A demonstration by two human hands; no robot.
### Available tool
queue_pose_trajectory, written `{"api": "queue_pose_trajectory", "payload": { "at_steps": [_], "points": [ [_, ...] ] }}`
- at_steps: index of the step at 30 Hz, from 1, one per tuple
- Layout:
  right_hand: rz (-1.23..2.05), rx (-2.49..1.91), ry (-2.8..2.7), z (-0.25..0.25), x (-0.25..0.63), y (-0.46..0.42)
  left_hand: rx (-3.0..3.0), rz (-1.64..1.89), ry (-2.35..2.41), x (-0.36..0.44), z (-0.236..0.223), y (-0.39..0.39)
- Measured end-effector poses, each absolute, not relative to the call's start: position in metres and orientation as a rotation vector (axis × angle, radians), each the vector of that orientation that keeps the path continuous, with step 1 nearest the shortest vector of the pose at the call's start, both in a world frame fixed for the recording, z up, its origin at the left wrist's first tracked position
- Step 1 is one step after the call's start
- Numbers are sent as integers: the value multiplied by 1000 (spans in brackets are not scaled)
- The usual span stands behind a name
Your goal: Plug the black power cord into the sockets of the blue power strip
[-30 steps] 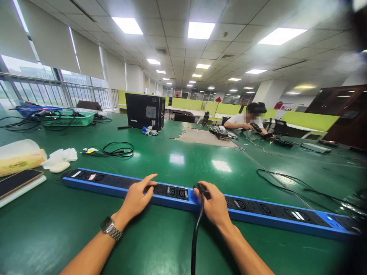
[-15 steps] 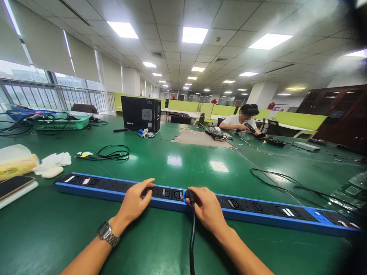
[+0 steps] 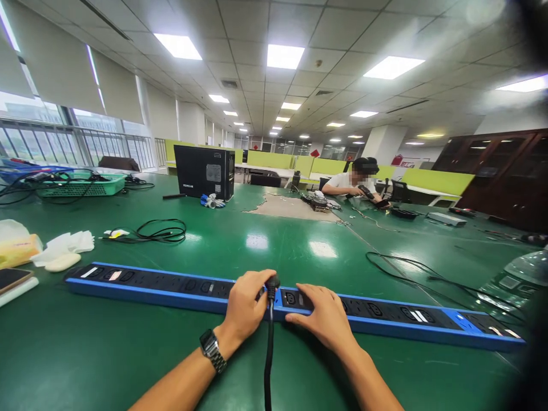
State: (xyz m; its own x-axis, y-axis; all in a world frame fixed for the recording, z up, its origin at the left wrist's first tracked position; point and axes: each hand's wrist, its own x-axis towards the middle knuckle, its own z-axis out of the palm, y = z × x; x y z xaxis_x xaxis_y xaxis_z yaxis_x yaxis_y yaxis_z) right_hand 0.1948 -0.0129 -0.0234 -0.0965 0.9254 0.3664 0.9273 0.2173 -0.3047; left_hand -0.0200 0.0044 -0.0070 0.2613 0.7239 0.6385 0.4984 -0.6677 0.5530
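Note:
A long blue power strip [image 3: 188,303] with black sockets lies across the green table in front of me. Near its middle, a black power plug [image 3: 272,282] stands at the strip, its thick cord running down toward me. The fingers of my left hand [image 3: 247,305] close on this plug from the left. Whether its pins are fully in a socket is hidden. Just right of the plug, my right hand [image 3: 326,314] straddles the strip, thumb at the front edge and fingers over the back edge. A metal watch [image 3: 213,349] is on my left wrist.
Coiled black cable [image 3: 160,231], tissues [image 3: 68,244] and a phone [image 3: 15,279] lie left. A black computer case [image 3: 204,171] and a green basket [image 3: 98,185] stand farther back. A clear bottle [image 3: 514,279] is at right. Another person [image 3: 342,184] works across the table.
My left hand has moved right along the strip and taken hold of the plug. My right hand has let go of the plug and shifted right onto the strip.

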Motion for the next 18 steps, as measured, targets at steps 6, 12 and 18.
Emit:
{"api": "queue_pose_trajectory", "payload": {
  "at_steps": [6,12,18],
  "points": [
    [-5,-1672,-2005,-25,195,-14,2124,1509,1401,-91,0,9],
    [13,-1696,-1997,-25,193,-13,2260,1191,1439,-127,-9,6],
    [-5,-1688,-2001,-26,196,-14,2447,918,1561,-121,5,2]
  ]
}}
